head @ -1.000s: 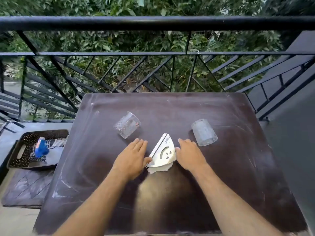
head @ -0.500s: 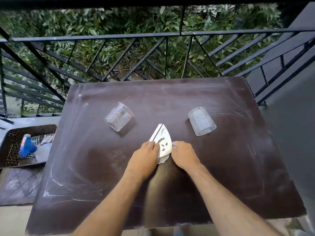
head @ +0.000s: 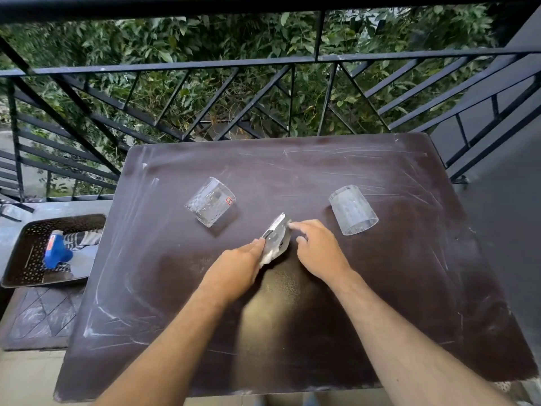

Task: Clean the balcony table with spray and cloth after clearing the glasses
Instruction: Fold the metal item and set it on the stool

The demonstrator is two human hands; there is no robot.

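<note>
Left hand (head: 234, 268) perhaps pinching napkin holder (head: 276, 238)

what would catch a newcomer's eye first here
Two glasses stand on the dusty, streaked table: the left glass and the right glass, both uncleared. Between them the left hand grips a white napkin holder tilted up on edge, the right hand beside it. Off to the left, a blue spray bottle lies in a dark tray.
</note>
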